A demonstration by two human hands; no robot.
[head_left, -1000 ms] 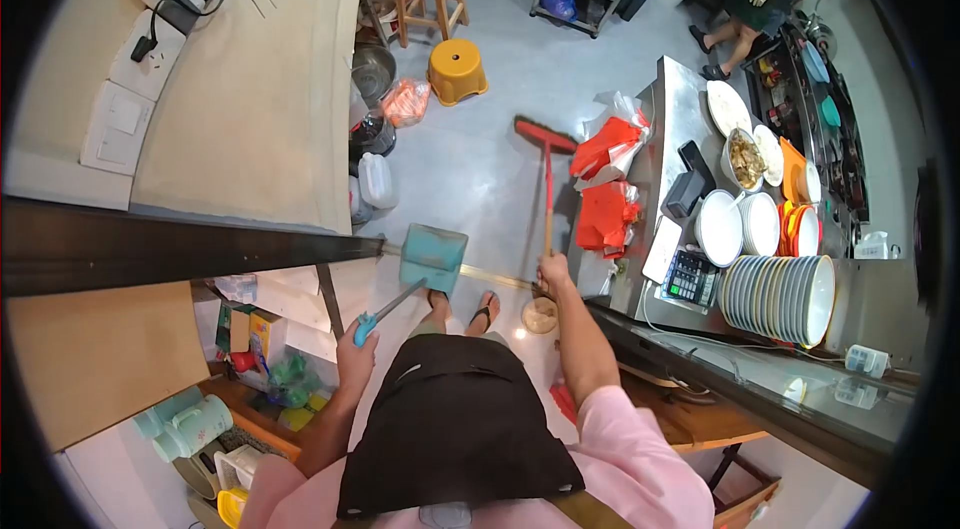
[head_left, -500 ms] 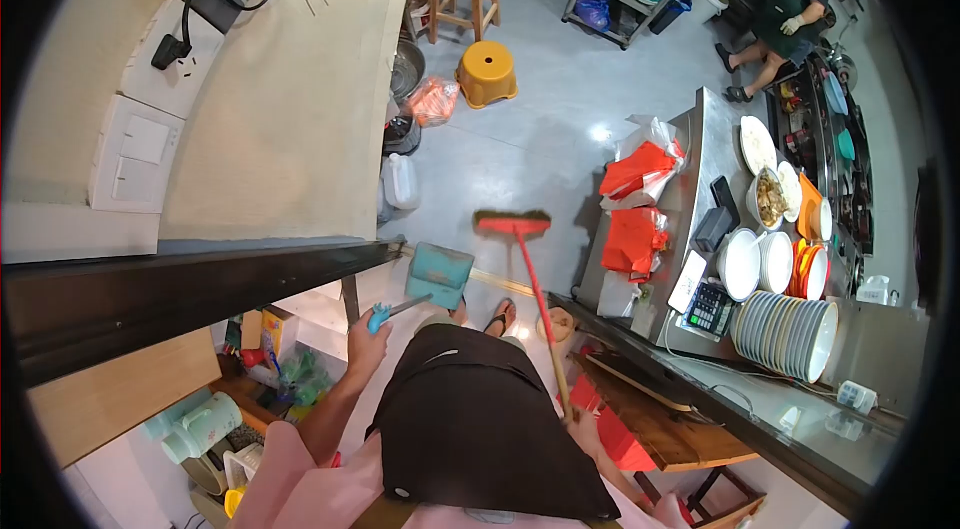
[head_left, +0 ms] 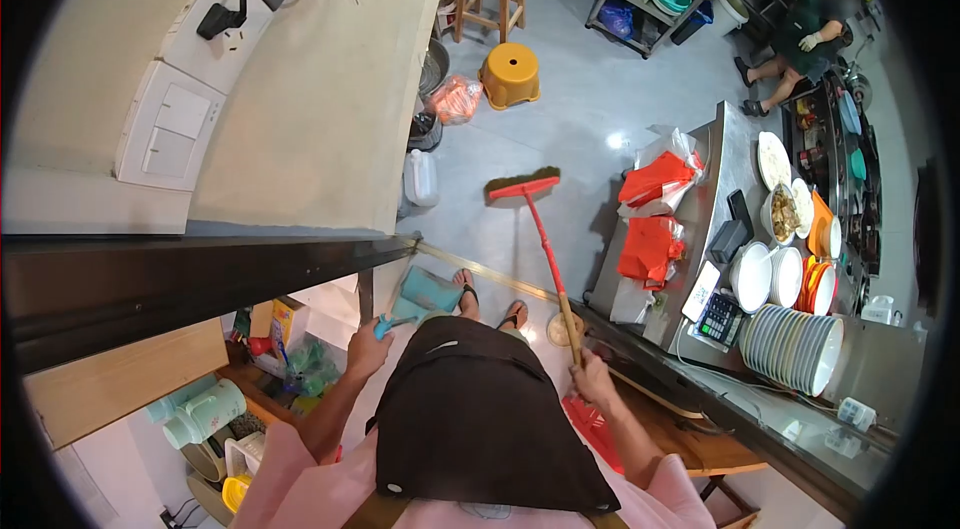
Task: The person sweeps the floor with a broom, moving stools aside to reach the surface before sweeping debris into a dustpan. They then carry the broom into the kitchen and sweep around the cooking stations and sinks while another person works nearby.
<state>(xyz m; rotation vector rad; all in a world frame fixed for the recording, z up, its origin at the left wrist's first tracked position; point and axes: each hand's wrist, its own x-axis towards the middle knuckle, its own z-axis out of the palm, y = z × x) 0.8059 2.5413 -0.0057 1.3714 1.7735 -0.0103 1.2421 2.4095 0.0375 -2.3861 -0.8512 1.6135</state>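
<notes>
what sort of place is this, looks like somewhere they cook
Most likely a restaurant or canteen kitchen: a metal counter carries a long row of plates and a bowl of food, with a calculator beside the plates, perhaps for bills.

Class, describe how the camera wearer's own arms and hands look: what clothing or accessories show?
Loose, short pink sleeves leave the forearms bare. The left hand and right hand are gloveless, and no watch or bracelet is visible.

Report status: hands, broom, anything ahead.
Left hand holding dustpan by its handle. Right hand gripping broom. Broom head past threshold strip; yellow stool beyond.
</notes>
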